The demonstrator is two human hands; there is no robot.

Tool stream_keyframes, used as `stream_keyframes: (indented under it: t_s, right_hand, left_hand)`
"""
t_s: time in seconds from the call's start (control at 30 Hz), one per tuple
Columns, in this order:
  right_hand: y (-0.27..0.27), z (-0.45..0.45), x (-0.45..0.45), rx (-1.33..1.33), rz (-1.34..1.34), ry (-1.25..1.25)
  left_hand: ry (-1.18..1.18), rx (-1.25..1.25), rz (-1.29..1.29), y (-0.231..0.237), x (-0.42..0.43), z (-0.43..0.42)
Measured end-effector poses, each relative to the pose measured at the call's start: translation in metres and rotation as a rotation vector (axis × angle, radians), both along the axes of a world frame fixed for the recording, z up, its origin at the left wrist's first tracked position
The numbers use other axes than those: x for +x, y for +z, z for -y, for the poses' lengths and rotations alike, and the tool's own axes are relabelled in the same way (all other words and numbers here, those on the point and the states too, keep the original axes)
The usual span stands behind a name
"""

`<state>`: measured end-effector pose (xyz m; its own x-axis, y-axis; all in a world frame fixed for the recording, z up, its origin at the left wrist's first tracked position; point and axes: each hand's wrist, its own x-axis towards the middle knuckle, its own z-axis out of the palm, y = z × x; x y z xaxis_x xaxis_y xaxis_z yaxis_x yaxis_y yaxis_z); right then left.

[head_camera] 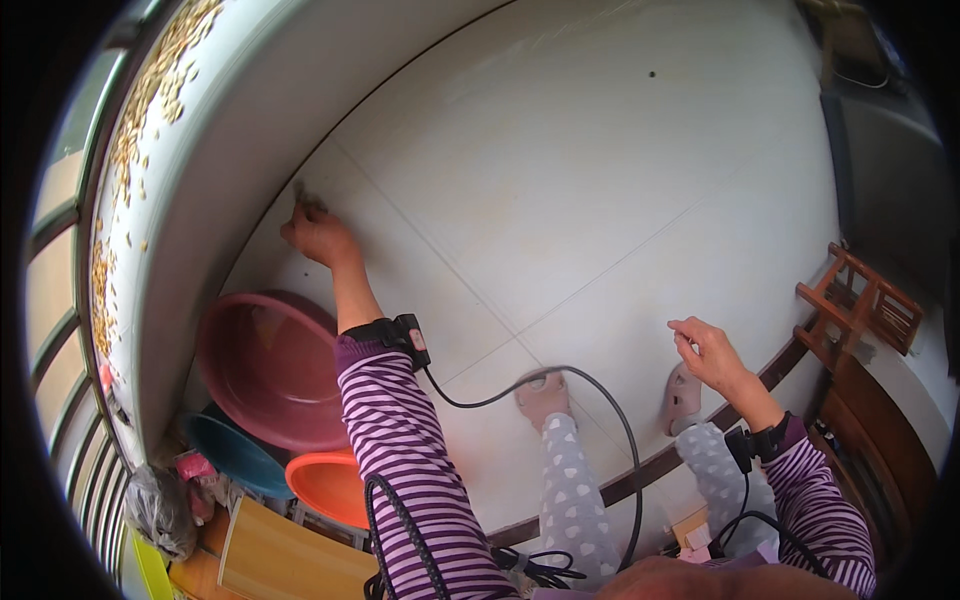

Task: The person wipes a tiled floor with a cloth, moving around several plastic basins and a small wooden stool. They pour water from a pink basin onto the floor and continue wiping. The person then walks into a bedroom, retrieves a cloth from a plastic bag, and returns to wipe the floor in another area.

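Note:
My left hand (324, 236) reaches low over the pale tiled floor (480, 187), close to the base of the wall. Its fingers are curled on a small dark clump (311, 198), too blurred to name. Just below that wrist is a large maroon plastic basin (262, 360), with a teal basin (240, 454) and an orange basin (322, 480) beside it. My right hand (709, 352) hovers above a pink clog (682, 394) on my foot, fingers loosely bent and holding nothing. Both wrists wear black strapped devices, and a black cable (634, 450) loops between them.
Several seeds or pods (135, 135) lie scattered along the white ledge (217, 82) by the barred window (56, 225). At right stands a small wooden stool or chair (855, 292). A grey plastic bag (159, 510) and yellow-brown board (292, 551) are at lower left. A dark sill crosses the floor (630, 484).

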<state>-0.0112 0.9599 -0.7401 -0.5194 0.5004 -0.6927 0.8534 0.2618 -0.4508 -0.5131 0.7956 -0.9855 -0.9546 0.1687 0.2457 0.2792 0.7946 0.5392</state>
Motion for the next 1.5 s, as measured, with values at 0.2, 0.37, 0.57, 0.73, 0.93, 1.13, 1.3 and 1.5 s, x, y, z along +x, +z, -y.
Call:
stream_keyframes:
  t_s: [0.2,0.37,0.57,0.73,0.93,1.13,1.3,1.5]
  right_hand:
    - [0.007,-0.047,0.007,-0.006,-0.001,-0.032]
    - [-0.048,-0.072,-0.016,-0.071,-0.179,0.003]
    - [-0.082,-0.097,0.003,-0.047,-0.274,0.002]
    - [-0.085,-0.147,0.024,-0.026,-0.269,-0.154]
    - [-0.083,-0.180,0.045,-0.086,-0.296,-0.368]
    - [-0.085,-0.202,0.064,-0.058,-0.308,-0.391]
    - [-0.088,-0.209,0.066,-0.096,-0.360,-0.468]
    - [-0.097,-0.221,0.076,0.001,-0.367,-0.507]
  left_hand:
    - [-0.224,0.067,0.199,-0.003,0.076,-0.099]
    - [-0.169,0.150,0.192,-0.006,0.112,-0.144]
    - [-0.253,0.024,0.142,0.005,0.158,-0.208]
    - [-0.626,0.158,0.189,-0.003,0.272,-0.349]
    - [-0.906,0.028,0.057,0.007,0.284,-0.362]
    - [-0.419,-0.057,0.118,0.011,0.212,-0.311]
    - [-0.712,0.017,0.163,0.009,0.300,-0.366]
    - [-0.779,0.029,0.378,0.030,0.334,-0.389]
